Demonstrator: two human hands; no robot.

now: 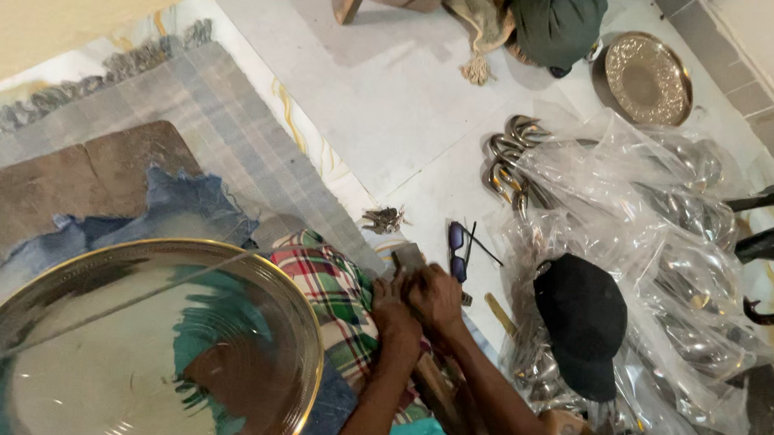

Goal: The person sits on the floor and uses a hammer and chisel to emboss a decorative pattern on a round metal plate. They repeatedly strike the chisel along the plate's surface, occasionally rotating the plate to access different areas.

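Note:
My left hand [394, 318] and my right hand [436, 296] are pressed together low in the middle of the view, both closed on a small grey flat metal piece [409, 257] that sticks out above the fingers. They rest against a plaid cloth [331, 298] draped over my leg. A large round shiny metal tray [304, 327] with a gold rim lies at the lower left, close to my left forearm.
Dark glasses [460, 247] and a bunch of keys [383, 218] lie on the white floor above my hands. A black cap [582, 322] sits on clear plastic bags [664, 247] of curved metal parts. A small brass plate [648, 78] is top right; a grey rug [234, 141] left.

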